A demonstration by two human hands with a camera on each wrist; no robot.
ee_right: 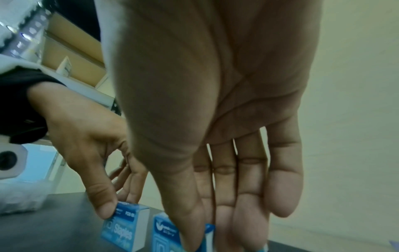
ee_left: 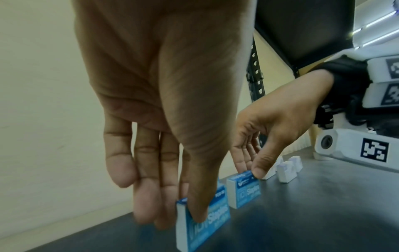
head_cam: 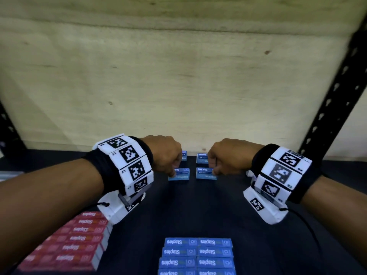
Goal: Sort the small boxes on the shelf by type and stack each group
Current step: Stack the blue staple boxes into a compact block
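Note:
Four small blue staple boxes stand in two rows at the back of the dark shelf (head_cam: pixel 198 211). My left hand (head_cam: pixel 173 173) pinches the near left blue box (head_cam: pixel 181 175) between thumb and fingers; the left wrist view shows the same grip (ee_left: pixel 179 220) on that box (ee_left: pixel 218 214). My right hand (head_cam: pixel 213 171) pinches the near right blue box (head_cam: pixel 204 174), as the right wrist view (ee_right: pixel 210 242) confirms on that box (ee_right: pixel 164 231). Both boxes rest upright on the shelf. The two far blue boxes (head_cam: pixel 201 158) stand behind, partly hidden by my hands.
A stack of red staple boxes (head_cam: pixel 65 245) lies front left, and a block of blue staple boxes (head_cam: pixel 198 255) front centre. Small white boxes (ee_left: pixel 285 170) stand right of my right hand. A plywood wall closes the back; a black shelf post (head_cam: pixel 327 108) rises at right.

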